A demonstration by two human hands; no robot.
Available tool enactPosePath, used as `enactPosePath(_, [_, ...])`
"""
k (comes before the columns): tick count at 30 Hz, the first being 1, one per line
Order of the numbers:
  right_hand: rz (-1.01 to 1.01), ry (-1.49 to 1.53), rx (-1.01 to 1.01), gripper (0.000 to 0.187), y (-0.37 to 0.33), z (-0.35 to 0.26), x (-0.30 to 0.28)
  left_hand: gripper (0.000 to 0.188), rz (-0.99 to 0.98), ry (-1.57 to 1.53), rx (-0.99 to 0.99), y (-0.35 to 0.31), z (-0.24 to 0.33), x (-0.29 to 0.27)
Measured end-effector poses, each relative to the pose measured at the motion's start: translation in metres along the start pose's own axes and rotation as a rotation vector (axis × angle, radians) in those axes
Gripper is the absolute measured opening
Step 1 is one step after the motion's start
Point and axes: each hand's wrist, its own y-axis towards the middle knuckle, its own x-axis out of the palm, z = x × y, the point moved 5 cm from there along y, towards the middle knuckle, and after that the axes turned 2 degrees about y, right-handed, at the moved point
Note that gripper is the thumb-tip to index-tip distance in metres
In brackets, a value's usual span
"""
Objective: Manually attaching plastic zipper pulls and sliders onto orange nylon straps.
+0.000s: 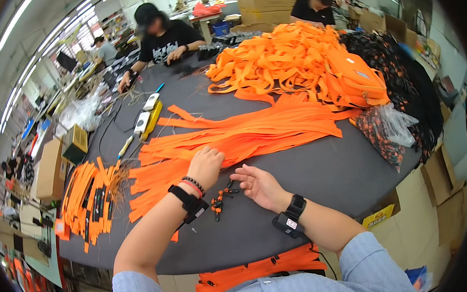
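Observation:
My left hand (205, 167) is over the near edge of a stack of long orange fabric strips (233, 138). Its fingers are bent together, and whatever they hold, if anything, is hidden. To its right, my right hand (261, 188) is open above the dark table, palm partly turned up, fingers apart and with nothing seen in it. Between the two hands lies a small cluster of black and orange pieces (217, 206), perhaps zipper pulls. Both of my wrists wear black strapped devices.
Short orange and black strips (92, 198) lie at the left. A heap of orange webbing (281, 60), an orange pouch (357, 78) and a plastic bag of small pieces (383, 131) fill the far right. A power strip (149, 117) sits at the far left. A person (165, 44) works across the table.

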Motion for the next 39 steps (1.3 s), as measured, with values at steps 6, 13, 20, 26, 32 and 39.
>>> enactPosePath(6, [-0.071, -0.011, -0.009, 0.028, 0.007, -0.016, -0.019, 0.008, 0.089, 0.243, 0.218, -0.029, 0.068, -0.046])
enactPosePath(13, [-0.015, -0.07, -0.293, 0.028, 0.007, -0.048, -0.025, 0.005, -0.352, 0.427, 0.052, -0.156, 0.086, -0.099])
enactPosePath(20, [-0.568, -0.498, 0.005, 0.034, -0.023, 0.007, 0.033, 0.02, -1.013, -0.447, -0.097, -0.255, 0.094, -0.107])
enactPosePath(26, [-0.702, -0.597, 0.23, 0.045, -0.048, 0.044, 0.046, 0.025, -0.253, -1.032, -0.61, -0.176, 0.042, -0.089])
enactPosePath(32, [-0.632, -0.733, 0.177, 0.045, -0.038, 0.043, 0.041, 0.022, 0.091, -1.467, -0.625, -0.093, 0.029, -0.02])
enactPosePath(39, [-0.233, -0.821, -0.283, 0.025, -0.019, 0.006, 0.028, 0.013, 0.139, -1.54, -0.631, -0.083, 0.025, 0.012])
